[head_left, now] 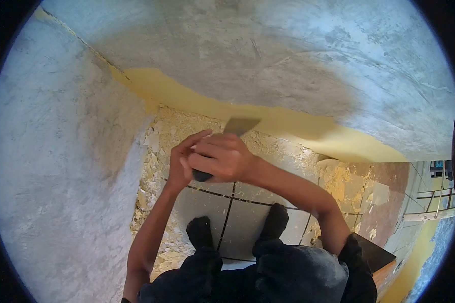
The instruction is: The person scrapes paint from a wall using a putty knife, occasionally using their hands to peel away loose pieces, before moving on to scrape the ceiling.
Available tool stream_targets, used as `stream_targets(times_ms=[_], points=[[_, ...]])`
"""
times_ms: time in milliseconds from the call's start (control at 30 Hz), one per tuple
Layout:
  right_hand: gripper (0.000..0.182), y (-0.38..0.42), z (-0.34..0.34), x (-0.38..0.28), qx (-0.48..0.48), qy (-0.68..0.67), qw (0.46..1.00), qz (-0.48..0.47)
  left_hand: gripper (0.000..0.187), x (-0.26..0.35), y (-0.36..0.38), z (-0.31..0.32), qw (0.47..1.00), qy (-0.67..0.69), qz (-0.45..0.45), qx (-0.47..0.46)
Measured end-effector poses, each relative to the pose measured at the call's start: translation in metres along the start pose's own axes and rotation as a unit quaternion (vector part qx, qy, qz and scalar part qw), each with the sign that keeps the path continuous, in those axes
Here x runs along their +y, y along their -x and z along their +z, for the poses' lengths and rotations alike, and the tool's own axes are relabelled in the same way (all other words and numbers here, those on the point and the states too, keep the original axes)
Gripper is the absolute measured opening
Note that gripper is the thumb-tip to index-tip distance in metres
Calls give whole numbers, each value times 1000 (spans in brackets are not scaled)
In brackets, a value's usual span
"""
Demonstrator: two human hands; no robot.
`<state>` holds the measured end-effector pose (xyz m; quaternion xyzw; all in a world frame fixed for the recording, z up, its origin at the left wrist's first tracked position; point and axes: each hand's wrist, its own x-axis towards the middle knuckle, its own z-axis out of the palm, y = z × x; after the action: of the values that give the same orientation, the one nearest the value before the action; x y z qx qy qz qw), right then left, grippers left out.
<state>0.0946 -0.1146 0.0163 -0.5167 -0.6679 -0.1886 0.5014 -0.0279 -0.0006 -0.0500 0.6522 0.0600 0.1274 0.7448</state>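
Observation:
A scraper (241,126) with a flat metal blade and a black handle is held in my right hand (220,157), its fingers wrapped round the handle. The blade points up and away, near the yellow strip at the foot of the wall. Just beside it, my left hand (181,160) touches or nearly touches the right hand, with its fingers curled. What the left fingers hold, if anything, is hidden. Yellow paint flakes (159,146) lie along the wall's foot.
Grey scraped wall (227,55) spans the front, meeting another grey wall (60,166) at the left corner. A yellow strip (283,121) remains low down. Tiled floor (199,199) lies under my feet. A dark flat board (371,252) is at the lower right.

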Motion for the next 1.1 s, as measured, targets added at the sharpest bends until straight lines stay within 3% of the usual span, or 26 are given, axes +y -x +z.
stream_targets(times_ms=[33, 100, 133, 167, 200, 233, 267, 300, 333, 367, 400, 467, 533, 600, 667, 800, 867, 900, 1000, 1100], points=[[19, 4, 3, -5, 2, -2, 1000, -4, 49, 3, -3, 1, 1000, -25, -14, -2], [17, 15, 1, -24, 37, -107, 977, 180, 53, -2, -1, 0, 998, -47, -44, 19], [17, 18, -2, -29, 34, -109, 977, 179, 57, -5, 0, 1, 994, -67, -74, 35], [16, 19, -7, -33, 28, -139, 960, 240, 57, -6, 2, 3, 994, -65, -73, 38], [16, 20, -13, -37, 21, -168, 939, 300, 55, -2, 3, 8, 991, -111, -71, 9], [16, 19, -18, -40, 20, -169, 939, 300, 53, 2, 4, 13, 985, -157, -68, -21], [18, 17, -23, -42, 42, -204, 900, 383, 53, 7, 6, 17, 985, -158, -68, -19], [20, 17, -27, -42, 62, -237, 853, 461, 48, 12, 7, 20, 969, -201, -122, -69], [20, 19, -30, -42, 60, -238, 855, 457, 43, 17, 7, 24, 947, -243, -173, -119], [20, 22, -33, -42, 103, -267, 819, 498, 30, 22, 6, 30, 963, -199, -151, -96], [21, 26, -36, -43, 145, -296, 778, 536, 30, 19, 6, 27, 964, -200, -149, -93], [21, 30, -43, -40, 150, -331, 766, 531, 21, 6, 6, 20, 973, -159, -139, -97], [23, 35, -41, -36, 230, -370, 726, 531, 16, 6, 5, 15, 976, -168, -124, -68], [22, 44, -42, -31, 210, -369, 742, 519, 12, 4, 7, 10, 977, -178, -109, -36], [20, 53, -41, -30, 159, -189, 821, 515, 10, 1, 10, 3, 985, -139, -102, 25], [22, 83, -44, -22, 116, -227, 753, 607, 10, 21, 23, -11, 975, -192, -80, 76], [23, 87, -40, -21, 104, -316, 708, 623, 10, 25, 36, -19, 975, -204, -35, 81], [25, 88, -35, -20, 75, -327, 737, 587, 10, 29, 44, -24, 973, -210, -15, 95], [28, 83, -27, -11, -190, -416, 700, 549, 10, 48, 70, -34, 961, -239, 8, 140], [39, 47, 7, -28, -341, -423, 665, 512, 8, 65, 100, -38, 955, -259, -1, 144]])
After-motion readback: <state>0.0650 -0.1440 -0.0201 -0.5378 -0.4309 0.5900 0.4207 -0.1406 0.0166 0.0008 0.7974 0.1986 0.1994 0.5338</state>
